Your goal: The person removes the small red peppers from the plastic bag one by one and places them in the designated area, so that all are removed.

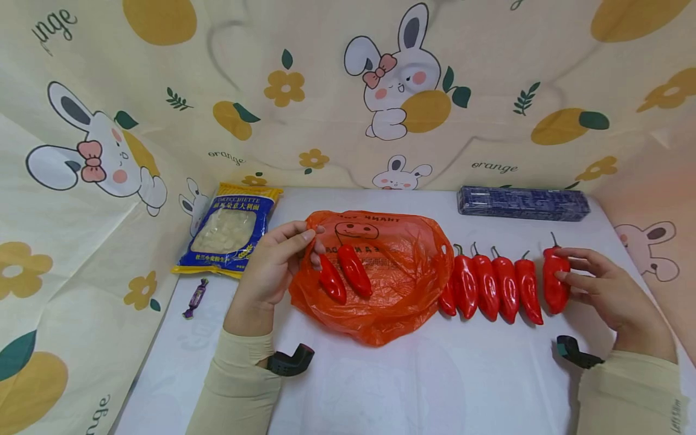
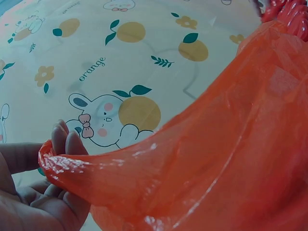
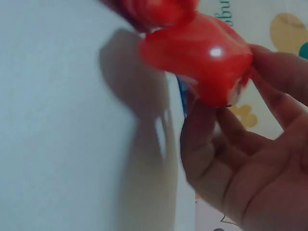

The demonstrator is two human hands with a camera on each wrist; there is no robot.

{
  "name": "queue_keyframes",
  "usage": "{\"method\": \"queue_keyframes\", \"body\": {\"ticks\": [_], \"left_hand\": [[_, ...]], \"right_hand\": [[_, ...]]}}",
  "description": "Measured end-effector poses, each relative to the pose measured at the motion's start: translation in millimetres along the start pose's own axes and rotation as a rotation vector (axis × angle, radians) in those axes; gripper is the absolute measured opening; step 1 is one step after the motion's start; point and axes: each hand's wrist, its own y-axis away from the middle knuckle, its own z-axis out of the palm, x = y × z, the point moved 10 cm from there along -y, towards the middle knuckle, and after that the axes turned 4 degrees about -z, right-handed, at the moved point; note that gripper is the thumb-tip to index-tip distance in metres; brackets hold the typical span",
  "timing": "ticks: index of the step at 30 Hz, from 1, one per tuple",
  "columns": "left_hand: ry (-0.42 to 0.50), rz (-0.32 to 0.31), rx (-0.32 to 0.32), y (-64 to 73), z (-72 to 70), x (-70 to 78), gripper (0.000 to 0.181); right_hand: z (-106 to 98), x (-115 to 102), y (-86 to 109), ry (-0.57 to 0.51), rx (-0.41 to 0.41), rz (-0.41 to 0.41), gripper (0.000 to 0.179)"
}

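Note:
An orange-red plastic bag (image 1: 402, 314) with dark print lies spread out at the middle of the table. My left hand (image 1: 272, 260) pinches the bag's left edge; in the left wrist view the pulled-up film (image 2: 144, 178) runs from the fingers. Two shiny red peppers (image 1: 356, 272) are at the bag's left part. My right hand (image 1: 617, 293) holds another red pepper (image 3: 202, 57) between thumb and fingers, its stem pointing away. Left of it several red peppers (image 1: 486, 290) form a row, stems to the back, the leftmost one partly hidden by the bag.
A blue and yellow pasta packet (image 1: 225, 229) lies at the back left, with a purple wrapped candy (image 1: 196, 299) in front. A dark blue long box (image 1: 522, 203) stands at the back right. Patterned cloth (image 1: 315, 36) walls the table's back and sides.

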Motion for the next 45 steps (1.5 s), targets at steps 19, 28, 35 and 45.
{"method": "queue_keyframes", "body": {"ticks": [19,28,35,45], "left_hand": [[-0.008,-0.002,0.019,1.4,-0.7,1.9,0.011],[-0.009,0.001,0.017,1.8,-0.6,3.0,0.012],[-0.001,0.004,0.013,1.8,-1.2,3.2,0.013],[-0.008,0.002,0.015,1.2,-2.2,2.6,0.012]], "right_hand": [[14,5,4.2,0.044,-0.164,0.079,0.057],[14,-2,4.6,0.056,-0.15,0.056,0.065],[5,1,4.7,0.081,-0.103,0.068,0.063],[-8,-19,8.7,0.036,0.106,-0.014,0.065]]}}
